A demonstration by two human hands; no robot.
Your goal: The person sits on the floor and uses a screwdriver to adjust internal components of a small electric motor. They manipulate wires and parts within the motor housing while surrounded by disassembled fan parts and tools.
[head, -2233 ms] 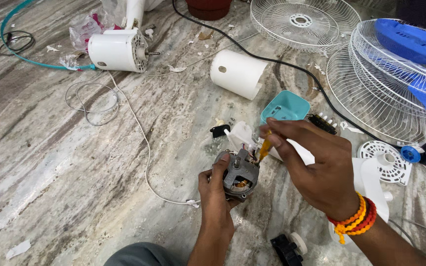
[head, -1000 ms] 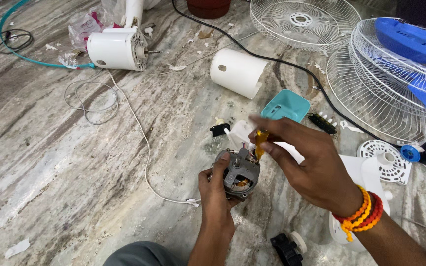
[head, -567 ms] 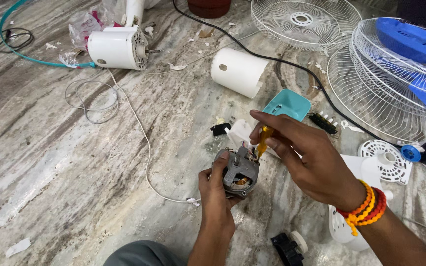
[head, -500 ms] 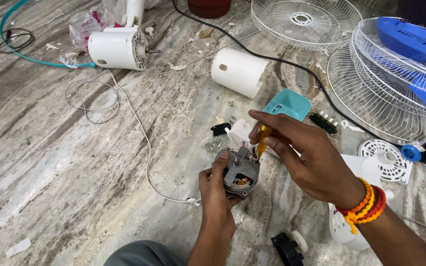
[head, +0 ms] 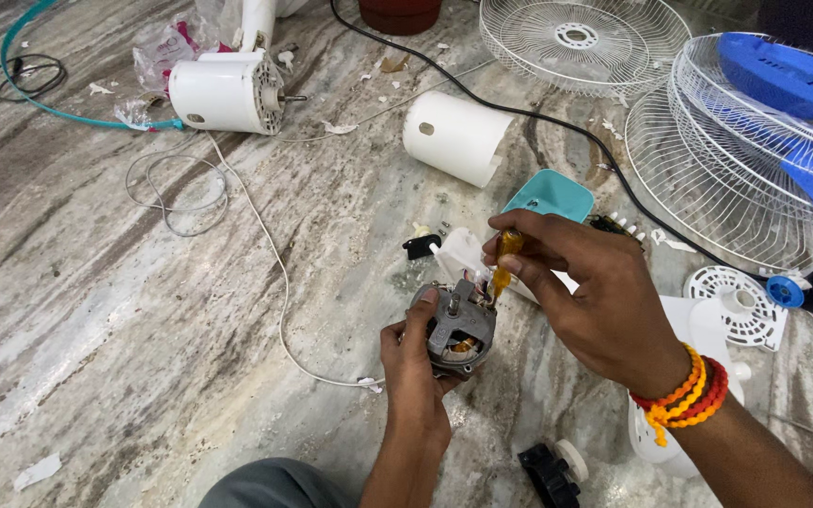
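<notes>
My left hand [head: 413, 369] grips a small grey fan motor [head: 460, 328] from below, just above the marble floor [head: 143, 310], with copper windings showing through its housing. My right hand [head: 595, 292] pinches an amber-handled screwdriver [head: 503, 261] between thumb and fingers. The screwdriver's tip points down onto the motor's upper right edge, beside the short shaft. Orange and red bangles ring my right wrist.
A white motor housing [head: 226, 91] and white cylinder cover [head: 454, 137] lie further back. A teal box [head: 549, 196], white wire [head: 279, 282], black cable [head: 519, 108], fan grilles [head: 581, 42], a blue fan blade [head: 792, 85] and white plastic parts [head: 736, 299] surround my hands.
My right hand has shifted slightly on the screwdriver, which stays on the motor's top edge. My left hand keeps the motor in the same place.
</notes>
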